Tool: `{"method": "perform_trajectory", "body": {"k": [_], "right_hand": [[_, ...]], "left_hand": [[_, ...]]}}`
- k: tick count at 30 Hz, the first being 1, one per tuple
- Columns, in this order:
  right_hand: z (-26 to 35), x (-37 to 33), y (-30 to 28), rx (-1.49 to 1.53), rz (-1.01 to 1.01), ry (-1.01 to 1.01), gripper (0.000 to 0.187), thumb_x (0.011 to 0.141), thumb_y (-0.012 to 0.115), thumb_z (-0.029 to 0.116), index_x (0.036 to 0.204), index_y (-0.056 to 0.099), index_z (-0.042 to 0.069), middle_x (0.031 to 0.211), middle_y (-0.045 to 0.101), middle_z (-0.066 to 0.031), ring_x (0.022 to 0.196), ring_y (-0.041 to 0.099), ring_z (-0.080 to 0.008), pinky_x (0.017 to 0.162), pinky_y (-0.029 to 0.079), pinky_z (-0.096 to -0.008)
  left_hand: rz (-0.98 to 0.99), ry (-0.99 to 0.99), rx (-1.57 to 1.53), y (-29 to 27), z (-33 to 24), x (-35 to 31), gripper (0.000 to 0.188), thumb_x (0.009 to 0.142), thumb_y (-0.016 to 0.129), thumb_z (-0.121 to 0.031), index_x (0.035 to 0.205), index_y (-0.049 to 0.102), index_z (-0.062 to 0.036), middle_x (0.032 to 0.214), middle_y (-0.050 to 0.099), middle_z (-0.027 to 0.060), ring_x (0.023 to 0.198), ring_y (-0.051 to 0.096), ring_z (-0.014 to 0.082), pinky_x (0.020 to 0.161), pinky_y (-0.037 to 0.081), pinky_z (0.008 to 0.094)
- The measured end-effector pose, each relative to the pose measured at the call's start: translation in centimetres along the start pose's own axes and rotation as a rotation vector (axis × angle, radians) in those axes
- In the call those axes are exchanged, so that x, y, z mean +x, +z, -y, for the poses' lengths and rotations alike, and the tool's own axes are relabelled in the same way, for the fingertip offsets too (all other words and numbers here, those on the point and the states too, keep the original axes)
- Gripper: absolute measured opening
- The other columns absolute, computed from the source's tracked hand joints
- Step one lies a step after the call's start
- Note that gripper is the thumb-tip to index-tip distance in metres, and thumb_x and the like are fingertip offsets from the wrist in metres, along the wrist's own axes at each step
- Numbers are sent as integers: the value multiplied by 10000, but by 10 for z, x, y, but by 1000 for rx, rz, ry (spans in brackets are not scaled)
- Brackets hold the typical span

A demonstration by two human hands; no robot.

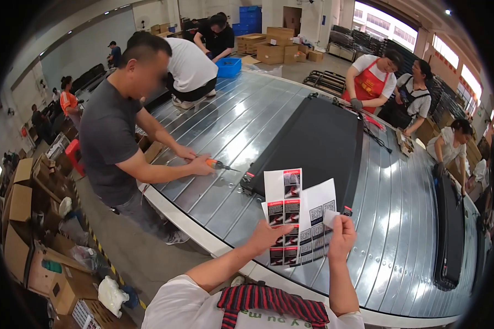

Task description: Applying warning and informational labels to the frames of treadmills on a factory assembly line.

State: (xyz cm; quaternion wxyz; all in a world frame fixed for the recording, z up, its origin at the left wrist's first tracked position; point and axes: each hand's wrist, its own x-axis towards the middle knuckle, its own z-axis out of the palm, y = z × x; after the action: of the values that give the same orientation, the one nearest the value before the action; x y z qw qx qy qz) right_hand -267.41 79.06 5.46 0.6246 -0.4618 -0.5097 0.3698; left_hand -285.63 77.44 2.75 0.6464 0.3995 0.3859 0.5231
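Two sheets of printed stickers are held up in front of me over the metal table. My left hand (pixel 268 237) grips the left sheet (pixel 285 219), which carries rows of red, black and white labels, with the thumb over its face. Behind it on the right fans out a second sticker sheet (pixel 316 225) with square-code labels and a blank upper part. My right hand (pixel 343 234) pinches a small white piece at that sheet's right edge; whether it is a peeled sticker or a folded corner I cannot tell. Beyond the sheets lies a long black folded panel (pixel 313 145).
The ribbed metal table (pixel 214 126) curves away around me. At left a co-worker holds an orange screwdriver-like tool (pixel 217 164) by the panel's corner. Several people work along the far and right sides. Another black panel (pixel 449 230) lies at right. Cardboard boxes (pixel 66 290) crowd the lower left.
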Motion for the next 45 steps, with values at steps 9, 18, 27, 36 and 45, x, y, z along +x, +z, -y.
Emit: {"method": "perform_trajectory", "body": {"k": [9,18,27,36,45], "right_hand": [[-2,-29,107,-646,391,-658,169,712,643,98,850,579,25,857,579,-114,745,564,-269,644,467,-339],[26,7,112,-557,425,-468,106,722,603,26,828,590,24,735,568,-104,656,550,-253,578,436,-318],[22,6,97,-506,637,-560,92,702,612,56,790,590,45,740,557,-92,676,554,-258,579,447,-327],[-11,69,36,-303,181,-379,656,721,608,29,1291,285,23,1113,502,-118,923,518,-177,780,417,-275],[-52,67,54,526,619,318,489,694,616,-13,1150,441,-5,1017,575,-92,921,557,-162,822,430,-289]], "left_hand": [[4,228,519,-71,14,34,236,788,628,-244,846,620,-15,714,583,-7,615,488,43,524,410,224],[147,257,397,-79,-22,50,248,749,635,-246,841,627,-15,703,613,45,622,544,107,567,446,278],[222,825,1010,-79,-26,40,223,779,589,-187,924,599,-18,747,617,68,694,529,85,628,439,272],[49,95,459,-67,-66,21,291,792,607,-207,1006,580,-12,901,614,37,805,523,83,741,429,253],[27,-18,520,-69,-55,4,351,792,625,-198,1084,555,-17,983,609,54,870,545,115,792,429,275]]}}
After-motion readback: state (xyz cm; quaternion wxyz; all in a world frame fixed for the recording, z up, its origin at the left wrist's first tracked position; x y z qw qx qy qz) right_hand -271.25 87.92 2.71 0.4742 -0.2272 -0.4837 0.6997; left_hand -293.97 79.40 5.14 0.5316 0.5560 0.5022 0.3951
